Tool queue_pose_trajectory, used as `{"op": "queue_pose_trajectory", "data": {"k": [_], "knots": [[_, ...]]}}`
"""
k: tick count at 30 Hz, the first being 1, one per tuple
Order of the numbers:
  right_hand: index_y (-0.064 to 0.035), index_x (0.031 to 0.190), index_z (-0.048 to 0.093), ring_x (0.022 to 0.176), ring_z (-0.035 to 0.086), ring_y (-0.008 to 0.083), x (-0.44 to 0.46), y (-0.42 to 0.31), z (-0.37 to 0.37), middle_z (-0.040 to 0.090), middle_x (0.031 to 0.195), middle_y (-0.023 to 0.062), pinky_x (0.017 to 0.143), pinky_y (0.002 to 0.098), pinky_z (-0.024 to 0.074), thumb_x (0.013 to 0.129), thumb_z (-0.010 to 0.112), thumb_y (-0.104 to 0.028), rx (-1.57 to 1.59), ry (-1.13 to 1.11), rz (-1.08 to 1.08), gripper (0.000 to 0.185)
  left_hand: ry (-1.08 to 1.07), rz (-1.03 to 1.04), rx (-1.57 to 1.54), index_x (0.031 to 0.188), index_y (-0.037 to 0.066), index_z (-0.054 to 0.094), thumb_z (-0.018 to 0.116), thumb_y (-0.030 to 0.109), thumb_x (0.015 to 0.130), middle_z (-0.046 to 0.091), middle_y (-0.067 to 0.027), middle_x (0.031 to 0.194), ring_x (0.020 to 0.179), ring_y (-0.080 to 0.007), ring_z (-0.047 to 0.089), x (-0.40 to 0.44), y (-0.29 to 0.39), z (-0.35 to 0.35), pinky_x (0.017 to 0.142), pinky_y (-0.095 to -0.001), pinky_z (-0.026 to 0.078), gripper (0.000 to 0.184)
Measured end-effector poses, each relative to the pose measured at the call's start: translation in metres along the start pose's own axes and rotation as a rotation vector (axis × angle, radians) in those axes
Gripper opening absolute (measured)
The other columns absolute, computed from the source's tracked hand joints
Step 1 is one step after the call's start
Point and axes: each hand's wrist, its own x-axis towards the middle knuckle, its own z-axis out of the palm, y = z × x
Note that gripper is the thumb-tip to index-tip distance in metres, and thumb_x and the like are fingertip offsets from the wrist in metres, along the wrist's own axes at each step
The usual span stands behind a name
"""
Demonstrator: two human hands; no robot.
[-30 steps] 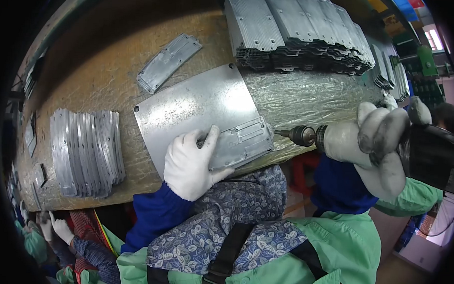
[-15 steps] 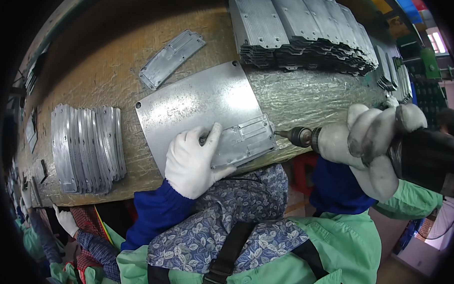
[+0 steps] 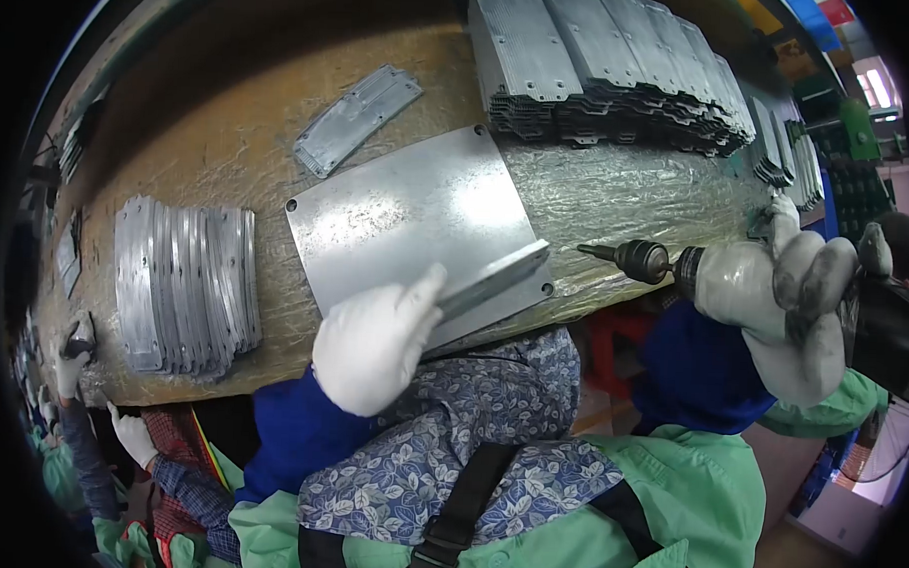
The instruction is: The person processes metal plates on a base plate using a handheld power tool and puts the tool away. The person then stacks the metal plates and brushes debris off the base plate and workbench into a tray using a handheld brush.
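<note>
My left hand [image 3: 377, 341], in a white glove, grips the end of a narrow metal plate [image 3: 495, 275], tilted up on its edge over a large flat metal sheet [image 3: 407, 212]. Part of the hand is blurred. My right hand [image 3: 774, 300], in a smudged white glove, is wrapped round a power drill [image 3: 879, 324], whose bit points left and stands apart from the plate. Beyond the sheet lies another narrow metal plate [image 3: 355, 120], flat on the worktable [image 3: 210, 105].
At the left stands a row of metal plates on edge [image 3: 189, 290]. Tall stacks of ribbed plates [image 3: 602, 64] fill the back right, with more plates [image 3: 770, 145] beyond. At the lower left are a co-worker's gloved hands [image 3: 134, 435], one holding a dark object.
My left hand has tipped the narrow plate from lying flat onto its edge. My right hand has drawn the drill back to the right. A co-worker's hand has come up at the left.
</note>
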Motion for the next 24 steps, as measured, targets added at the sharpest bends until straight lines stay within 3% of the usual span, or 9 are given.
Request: {"op": "queue_pose_trajectory", "data": {"k": [2,3,6,7,10,11,24], "knots": [[-0.0021,0.127,0.032,0.069,0.041,0.0109,0.003,0.001,0.001,0.037,0.072,-0.0033,0.074,0.0294,0.0275,0.066,0.048,-0.009,0.004,-0.001,-0.013,0.063,0.029,-0.104,-0.068,0.114,0.011,0.054,0.060,0.015,0.081,0.055,-0.0095,0.075,0.066,-0.0285,0.056,0.006,-0.009,-0.004,0.058,-0.0401,0.045,0.034],[-0.0018,0.128,0.031,0.068,0.041,0.0110,0.005,0.003,0.001,0.037,0.072,-0.0032,0.073,0.0295,0.0275,0.065,0.047,-0.008,0.011,-0.012,-0.027,0.065,0.000,-0.172,-0.086,0.111,0.015,0.056,0.059,0.017,0.082,0.056,-0.0072,0.081,0.074,-0.0273,0.056,0.009,-0.014,-0.002,0.065,-0.0399,0.046,0.030],[-0.0003,0.131,0.027,0.067,0.041,0.0113,0.009,0.017,0.006,0.037,0.071,-0.0027,0.071,0.0297,0.0277,0.064,0.048,-0.007,0.049,-0.061,-0.066,0.070,0.086,-0.139,0.181,0.107,0.009,0.057,0.058,0.011,0.080,0.056,-0.0122,0.094,0.088,-0.0292,0.053,0.022,-0.014,0.000,0.078,-0.0374,0.044,0.027],[0.0003,0.132,0.026,0.066,0.042,0.0114,0.011,0.021,0.012,0.037,0.071,-0.0025,0.070,0.0297,0.0277,0.064,0.047,-0.007,0.057,-0.047,-0.056,0.072,0.112,-0.132,0.265,0.110,0.008,0.055,0.066,0.023,0.074,0.054,-0.0115,0.104,0.096,-0.0301,0.051,0.021,-0.014,0.003,0.084,-0.0401,0.042,0.041],[0.0015,0.131,0.025,0.066,0.042,0.0118,0.022,0.028,0.018,0.038,0.071,-0.0021,0.068,0.0298,0.0277,0.066,0.048,-0.008,0.078,-0.101,-0.037,0.069,-0.031,-0.185,0.289,0.115,0.007,0.051,0.074,0.035,0.064,0.052,-0.0123,0.108,0.098,-0.0303,0.050,0.020,0.001,-0.002,0.085,-0.0411,0.041,0.063],[0.0012,0.131,0.025,0.066,0.043,0.0120,0.025,0.030,0.019,0.038,0.071,-0.0020,0.068,0.0300,0.0277,0.067,0.047,-0.009,0.078,-0.106,-0.026,0.068,-0.079,-0.208,0.224,0.121,0.006,0.047,0.078,0.041,0.056,0.050,-0.0128,0.110,0.100,-0.0301,0.049,0.016,0.000,0.003,0.085,-0.0410,0.041,0.080],[0.0035,0.135,0.023,0.064,0.044,0.0135,0.039,0.041,0.058,0.041,0.070,-0.0004,0.064,0.0311,0.0315,0.075,0.051,-0.007,0.058,0.028,0.118,0.067,-0.141,-0.212,0.166,0.125,0.009,0.046,0.077,0.038,0.059,0.047,-0.0120,0.111,0.100,-0.0305,0.047,0.012,-0.006,0.004,0.086,-0.0405,0.042,0.078]]}}
